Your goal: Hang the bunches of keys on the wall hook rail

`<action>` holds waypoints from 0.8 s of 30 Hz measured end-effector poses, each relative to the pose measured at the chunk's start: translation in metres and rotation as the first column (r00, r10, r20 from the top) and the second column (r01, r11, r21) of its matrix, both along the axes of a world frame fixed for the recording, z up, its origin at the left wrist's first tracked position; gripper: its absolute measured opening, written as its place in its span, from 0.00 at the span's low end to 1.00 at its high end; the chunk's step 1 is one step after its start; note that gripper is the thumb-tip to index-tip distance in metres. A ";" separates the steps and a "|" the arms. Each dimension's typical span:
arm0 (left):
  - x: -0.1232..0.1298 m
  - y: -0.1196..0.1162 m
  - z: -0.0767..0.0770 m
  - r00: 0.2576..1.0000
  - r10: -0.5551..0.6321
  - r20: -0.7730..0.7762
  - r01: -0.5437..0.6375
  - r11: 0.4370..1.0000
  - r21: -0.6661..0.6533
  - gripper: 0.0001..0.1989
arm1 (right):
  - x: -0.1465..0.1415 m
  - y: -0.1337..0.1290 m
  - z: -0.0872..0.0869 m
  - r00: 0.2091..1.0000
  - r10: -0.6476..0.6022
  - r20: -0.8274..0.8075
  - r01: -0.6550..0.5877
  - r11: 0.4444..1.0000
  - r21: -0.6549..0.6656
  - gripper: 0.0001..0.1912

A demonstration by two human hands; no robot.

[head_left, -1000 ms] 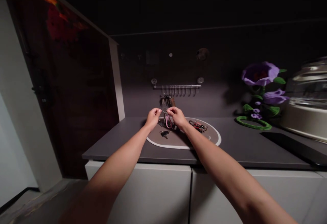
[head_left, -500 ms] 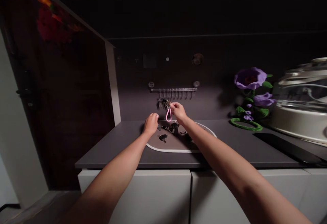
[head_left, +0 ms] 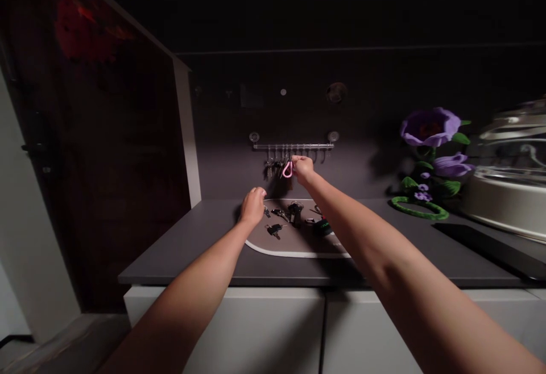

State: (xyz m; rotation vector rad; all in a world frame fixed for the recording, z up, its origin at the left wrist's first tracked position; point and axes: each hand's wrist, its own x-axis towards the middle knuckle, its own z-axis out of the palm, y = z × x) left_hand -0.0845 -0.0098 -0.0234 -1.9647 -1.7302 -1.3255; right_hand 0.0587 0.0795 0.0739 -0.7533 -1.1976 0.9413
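Note:
My right hand (head_left: 302, 167) is closed on a keychain with a pink loop strap (head_left: 288, 169), held just below the clear hook rail (head_left: 294, 146) on the back wall. Several keys (head_left: 269, 167) hang from the rail's left hooks, beside that hand. My left hand (head_left: 253, 206) is closed at the left edge of an oval mat (head_left: 273, 252); whether its curled fingers hold anything is hidden. Near it on the mat lie a small key (head_left: 267, 211) and a black key (head_left: 275, 229). More keys (head_left: 295, 211) and a dark item with green marks (head_left: 323, 226) lie farther right, partly behind my right forearm.
Purple felt flowers with a green ring base (head_left: 420, 208) stand at the right, beside a cream appliance with a clear cover (head_left: 512, 192). A flat black object (head_left: 482, 249) lies in front of them. The dark counter (head_left: 179, 249) has white cabinets (head_left: 264, 323) below.
My right hand has moved up to the hook rail with the pink-strapped keychain, and the strap has tilted. My left hand has stayed by the mat. The view has shifted slightly.

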 end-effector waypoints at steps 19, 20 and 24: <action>-0.002 0.003 -0.001 1.000 0.019 -0.010 -0.019 1.000 -0.016 0.12 | -0.005 0.012 -0.009 0.999 -0.034 -0.023 0.032 0.996 -0.084 0.08; -0.002 0.004 -0.001 1.000 0.019 -0.008 -0.020 1.000 -0.017 0.12 | -0.004 0.012 -0.010 0.999 -0.039 -0.015 0.038 0.995 -0.087 0.08; -0.003 0.004 -0.002 1.000 0.018 -0.002 -0.018 1.000 -0.016 0.13 | -0.003 0.014 -0.014 0.998 -0.054 0.017 0.055 0.996 -0.077 0.08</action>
